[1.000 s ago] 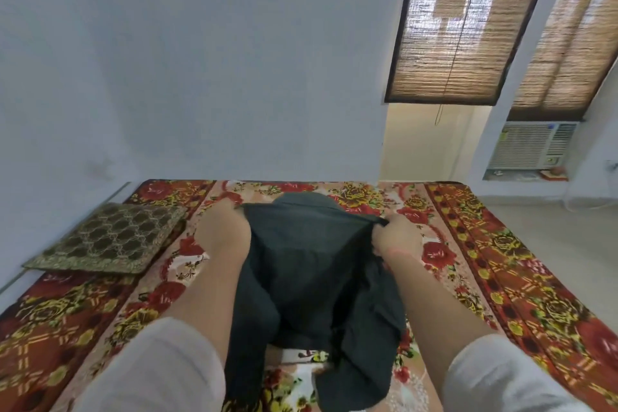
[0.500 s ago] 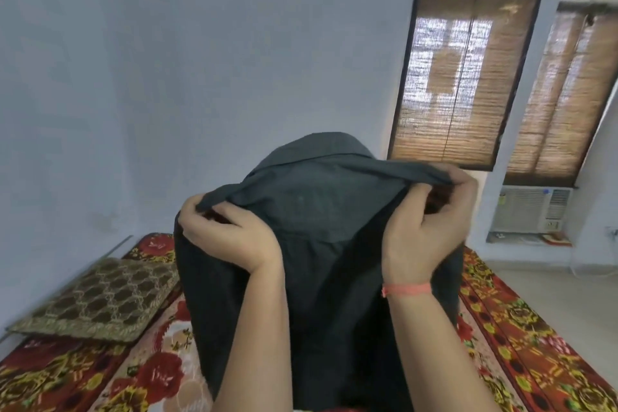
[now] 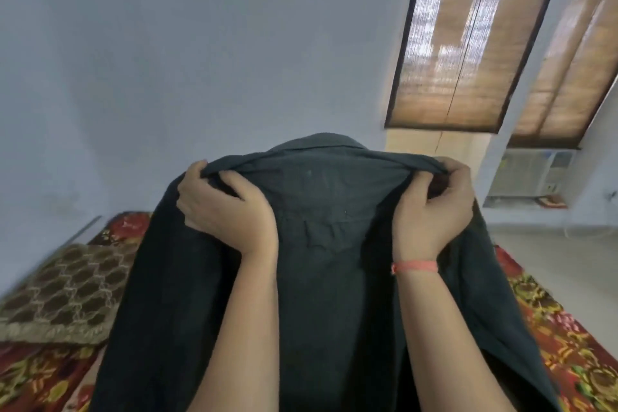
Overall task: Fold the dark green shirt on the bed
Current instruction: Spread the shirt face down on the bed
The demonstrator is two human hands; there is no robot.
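Observation:
The dark green shirt (image 3: 334, 244) hangs in the air in front of me, collar at the top, its body and sleeves draping down over most of the bed. My left hand (image 3: 224, 211) grips the shirt's left shoulder. At the right shoulder, my right hand (image 3: 434, 211) pinches the cloth; a pink band circles that wrist. The bed (image 3: 551, 328), covered by a red floral sheet, shows only at either side of the shirt. The shirt's lower hem is out of view.
A brown patterned cushion (image 3: 63, 291) lies on the bed's left side against the pale wall. Two windows with bamboo blinds (image 3: 468, 43) are at the upper right, a wall cooler unit (image 3: 531, 174) below them, and bare floor (image 3: 551, 244) to the right of the bed.
Both hands have lifted the shirt from the bed up to chest height and spread it by the shoulders. The view has tilted upward with it.

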